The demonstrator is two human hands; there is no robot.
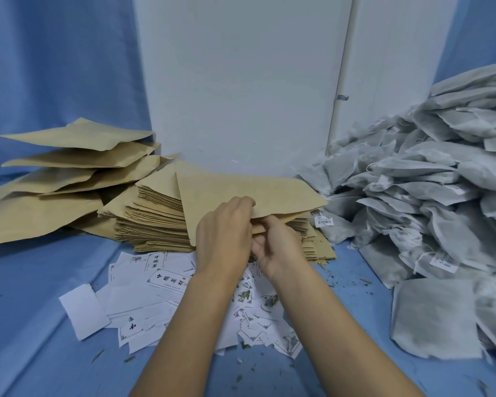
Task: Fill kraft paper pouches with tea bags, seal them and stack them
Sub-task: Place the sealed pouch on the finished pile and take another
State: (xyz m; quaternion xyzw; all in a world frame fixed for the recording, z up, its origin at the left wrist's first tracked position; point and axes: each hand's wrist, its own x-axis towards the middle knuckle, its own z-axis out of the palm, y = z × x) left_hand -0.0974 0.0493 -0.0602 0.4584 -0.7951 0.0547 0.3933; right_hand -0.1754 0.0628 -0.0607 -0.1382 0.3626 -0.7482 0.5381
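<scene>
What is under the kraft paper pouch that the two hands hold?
Under the tan kraft paper pouch lies a tall stack of flat kraft pouches. Its top is mostly covered; the left hand and right hand hide part.

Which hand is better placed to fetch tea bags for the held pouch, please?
Right, probably. The right hand lies nearer the tea bag pile, on its own side, while the left hand grips the kraft pouch from above and could hold it alone.
</scene>
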